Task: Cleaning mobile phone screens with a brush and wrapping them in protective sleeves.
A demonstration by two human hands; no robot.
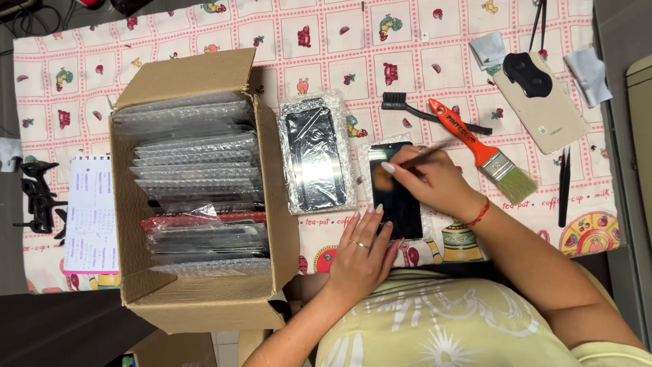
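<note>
- Patterned tablecloth [407, 41] covers the table, pink grid with fruit and teapot prints.
- Open cardboard box [204, 285] at left, packed with bubble-wrapped panels [193, 170] standing on edge.
- Bubble-wrapped dark screen [316, 160] lies flat just right of box.
- Beige phone back [547, 112] top right, black piece on it.
- Dark phone screen [397, 204] flat on cloth at table's near edge, between both hands.
- Orange-handled paintbrush [479, 146] lies beside right hand; black toothbrush-type brush [407, 105] above it.
- Left hand [360, 255] flat, fingers loose, fingertips pressing screen's lower-left edge.
- Right hand [431, 180] pinched closed around a thin small brush [414, 162], tip on screen.
</note>
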